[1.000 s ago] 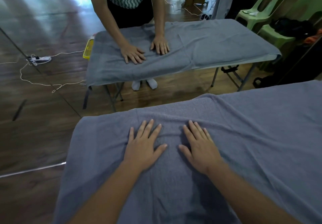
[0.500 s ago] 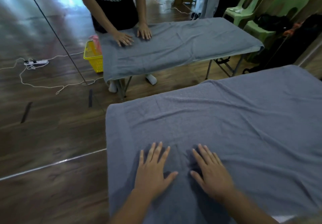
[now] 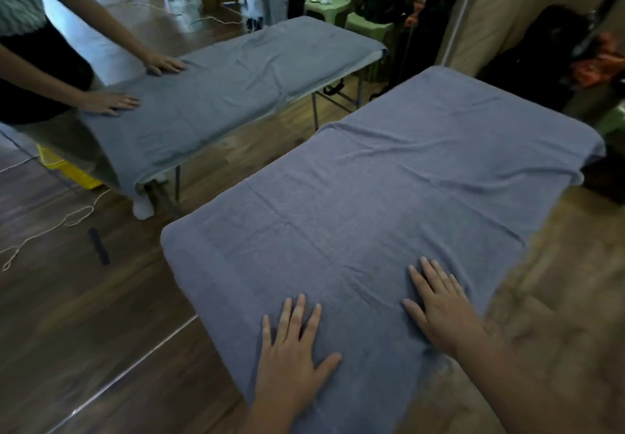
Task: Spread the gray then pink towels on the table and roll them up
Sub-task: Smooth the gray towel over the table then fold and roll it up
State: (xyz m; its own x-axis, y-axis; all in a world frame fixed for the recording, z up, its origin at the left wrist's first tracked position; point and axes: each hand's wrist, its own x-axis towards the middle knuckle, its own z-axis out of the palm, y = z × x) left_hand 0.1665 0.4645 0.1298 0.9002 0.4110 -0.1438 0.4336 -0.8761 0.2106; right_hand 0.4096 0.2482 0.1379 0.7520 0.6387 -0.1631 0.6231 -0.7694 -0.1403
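Our left hand (image 3: pixel 291 349) and right hand (image 3: pixel 443 312) lie flat and apart on the near end of the gray towel (image 3: pixel 389 190), fingers straight, gripping nothing. The towel lies spread along the table it covers, hanging over the left edge. Shallow creases cross its middle, and if we start rolling over them, or press harder with one palm, the roll may go crooked. Against half a second ago, our hands sit wider apart, thumbs no longer close together.
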